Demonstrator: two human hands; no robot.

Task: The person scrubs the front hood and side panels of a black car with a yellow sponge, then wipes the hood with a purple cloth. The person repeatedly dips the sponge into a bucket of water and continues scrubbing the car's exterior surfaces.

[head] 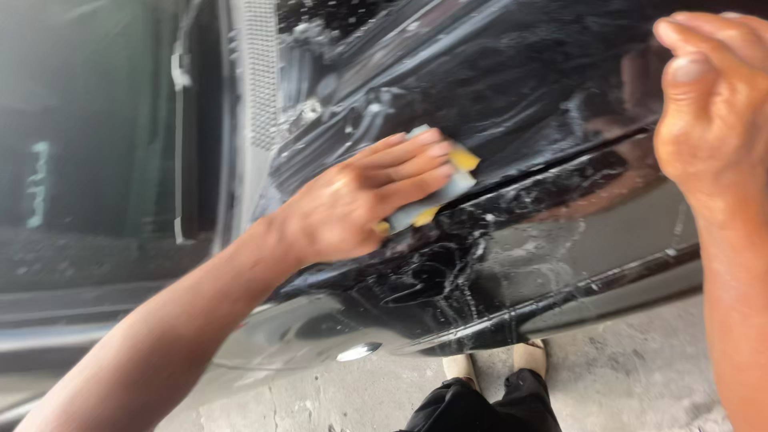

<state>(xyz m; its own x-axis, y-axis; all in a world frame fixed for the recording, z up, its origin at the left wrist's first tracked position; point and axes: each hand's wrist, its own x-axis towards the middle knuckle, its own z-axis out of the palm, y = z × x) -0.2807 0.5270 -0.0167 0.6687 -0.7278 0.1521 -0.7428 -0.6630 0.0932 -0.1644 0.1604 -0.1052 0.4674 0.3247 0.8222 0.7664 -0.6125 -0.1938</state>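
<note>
Left hand (352, 204): fingers extended and flat, pressing a yellow-and-grey sponge (436, 188) against the wet black car panel (512, 96); the sponge lies just above the horizontal body crease, partly covered by the fingers. Right hand (708, 96): raised at the upper right edge, fingers loosely curled, apparently holding nothing, though part is out of frame. Below: concrete floor (640, 376); the person's own feet (496, 360).
</note>
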